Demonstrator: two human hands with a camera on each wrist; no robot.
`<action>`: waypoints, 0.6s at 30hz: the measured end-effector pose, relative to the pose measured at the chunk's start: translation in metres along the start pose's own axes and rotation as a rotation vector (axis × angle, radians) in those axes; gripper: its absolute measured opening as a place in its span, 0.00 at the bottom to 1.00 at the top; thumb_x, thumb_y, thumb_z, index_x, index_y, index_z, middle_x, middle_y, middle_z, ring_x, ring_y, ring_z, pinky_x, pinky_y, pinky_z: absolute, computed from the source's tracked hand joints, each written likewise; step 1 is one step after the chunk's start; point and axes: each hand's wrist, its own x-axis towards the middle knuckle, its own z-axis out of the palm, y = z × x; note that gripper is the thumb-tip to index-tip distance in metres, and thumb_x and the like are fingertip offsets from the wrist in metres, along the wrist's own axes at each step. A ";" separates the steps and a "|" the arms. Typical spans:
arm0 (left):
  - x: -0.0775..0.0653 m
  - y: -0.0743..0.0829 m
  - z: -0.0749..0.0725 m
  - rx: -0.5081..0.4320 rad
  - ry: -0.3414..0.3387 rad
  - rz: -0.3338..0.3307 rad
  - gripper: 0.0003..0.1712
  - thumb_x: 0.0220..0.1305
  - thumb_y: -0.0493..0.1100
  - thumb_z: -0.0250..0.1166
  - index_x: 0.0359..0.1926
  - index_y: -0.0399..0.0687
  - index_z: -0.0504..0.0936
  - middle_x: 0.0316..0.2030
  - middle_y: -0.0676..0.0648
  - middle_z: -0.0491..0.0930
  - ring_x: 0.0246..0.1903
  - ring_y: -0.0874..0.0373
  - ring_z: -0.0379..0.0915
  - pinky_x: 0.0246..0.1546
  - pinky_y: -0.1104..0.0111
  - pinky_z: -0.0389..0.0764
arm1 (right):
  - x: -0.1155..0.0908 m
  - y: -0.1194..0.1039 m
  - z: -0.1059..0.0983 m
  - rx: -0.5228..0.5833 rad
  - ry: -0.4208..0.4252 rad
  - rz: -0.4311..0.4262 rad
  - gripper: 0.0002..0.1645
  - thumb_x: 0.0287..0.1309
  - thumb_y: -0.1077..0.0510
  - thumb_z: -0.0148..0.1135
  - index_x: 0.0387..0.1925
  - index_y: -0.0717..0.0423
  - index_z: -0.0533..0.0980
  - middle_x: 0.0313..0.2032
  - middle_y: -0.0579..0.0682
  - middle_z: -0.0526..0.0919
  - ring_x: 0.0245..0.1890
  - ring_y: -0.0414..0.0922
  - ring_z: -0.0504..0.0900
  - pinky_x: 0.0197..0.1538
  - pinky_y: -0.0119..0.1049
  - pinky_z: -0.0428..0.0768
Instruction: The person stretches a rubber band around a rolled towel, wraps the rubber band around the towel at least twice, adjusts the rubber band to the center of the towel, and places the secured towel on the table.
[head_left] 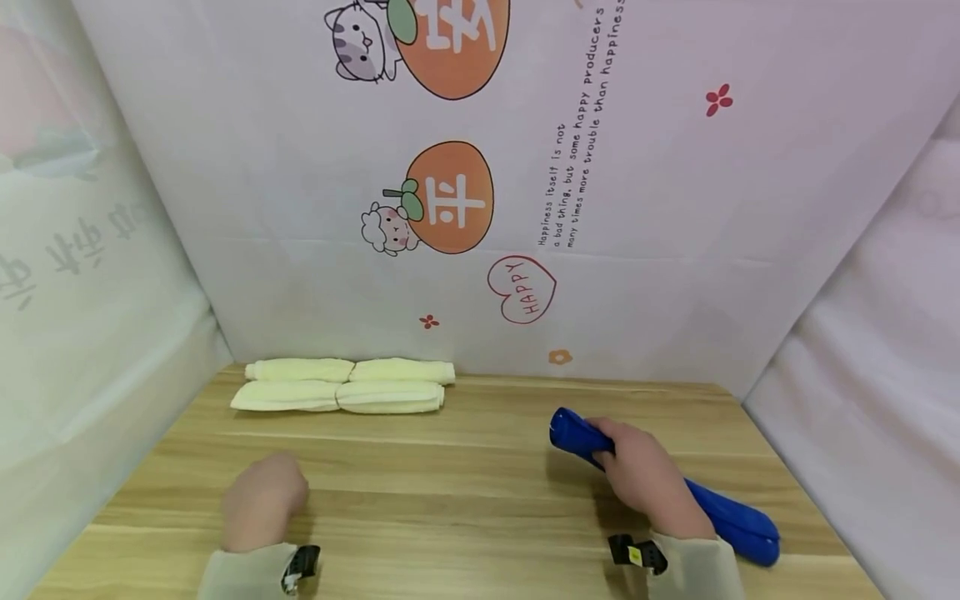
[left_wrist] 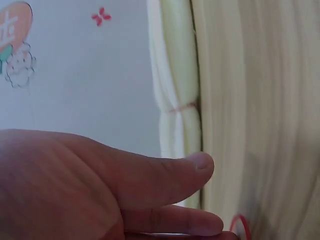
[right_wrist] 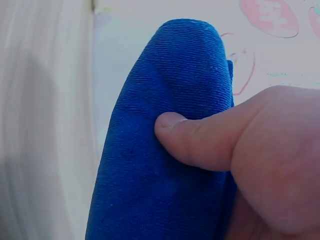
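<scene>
My right hand (head_left: 647, 471) grips a rolled blue towel (head_left: 738, 521) near its far end. The roll slants from upper left to lower right over the wooden table. In the right wrist view, the thumb (right_wrist: 192, 140) presses on the ribbed blue cloth (right_wrist: 165, 90), while the other fingers are hidden behind it. Over the table's left part, my left hand (head_left: 262, 496) has its fingers curled. A thin red rubber band (left_wrist: 242, 224) forms a loop at its fingertips in the left wrist view; the hand hides it from the head view.
Two pale yellow rolled towels (head_left: 300, 396), each bound round the middle, lie side by side at the table's back left. Behind them rises a printed white cloth (head_left: 637, 317). White cloth walls also border the wooden table (head_left: 465, 517) on left and right.
</scene>
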 end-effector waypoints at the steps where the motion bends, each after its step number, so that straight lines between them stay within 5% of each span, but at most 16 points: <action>1: 0.001 -0.002 -0.001 -0.008 0.003 -0.013 0.17 0.66 0.32 0.48 0.22 0.42 0.76 0.23 0.43 0.74 0.23 0.50 0.69 0.20 0.60 0.74 | 0.000 -0.002 -0.002 0.010 0.011 -0.005 0.27 0.65 0.65 0.63 0.65 0.58 0.73 0.55 0.62 0.79 0.52 0.60 0.79 0.51 0.59 0.77; 10: 0.007 -0.019 0.002 0.002 0.034 -0.035 0.16 0.66 0.32 0.48 0.25 0.40 0.80 0.33 0.34 0.80 0.30 0.46 0.74 0.29 0.49 0.78 | -0.004 -0.017 -0.009 0.075 0.066 -0.033 0.27 0.67 0.62 0.62 0.66 0.53 0.73 0.58 0.58 0.78 0.55 0.57 0.78 0.52 0.58 0.77; 18: 0.009 -0.019 0.003 0.008 -0.004 -0.045 0.15 0.65 0.31 0.50 0.24 0.41 0.79 0.32 0.36 0.79 0.29 0.46 0.72 0.29 0.53 0.77 | -0.005 -0.028 -0.015 0.114 0.090 -0.064 0.27 0.68 0.62 0.62 0.67 0.50 0.72 0.59 0.56 0.78 0.56 0.56 0.78 0.52 0.57 0.77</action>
